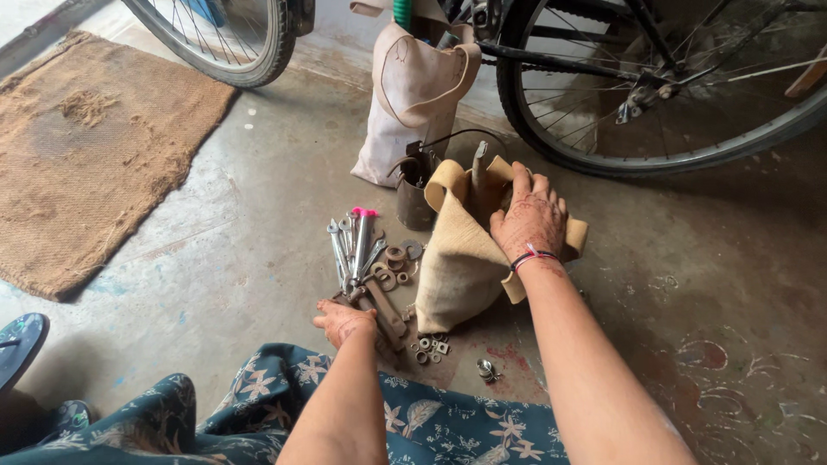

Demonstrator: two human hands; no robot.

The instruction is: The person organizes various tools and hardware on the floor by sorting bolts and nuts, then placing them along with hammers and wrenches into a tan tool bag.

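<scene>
I'm seeing a tan burlap sack (461,267) standing upright on the concrete, its mouth rolled open, a metal tool sticking out. Just left, spanners (351,245) are lying bunched, with rusty washers (394,263) scattered beside them.

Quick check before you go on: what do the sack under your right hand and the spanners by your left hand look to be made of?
Sack: coarse woven jute or burlap by the look, tan, matte, with a rolled rim. Spanners: bare metal, likely steel, silvery and shiny. The right hand rests on the sack rim; the left hand touches the tool pile.
</scene>
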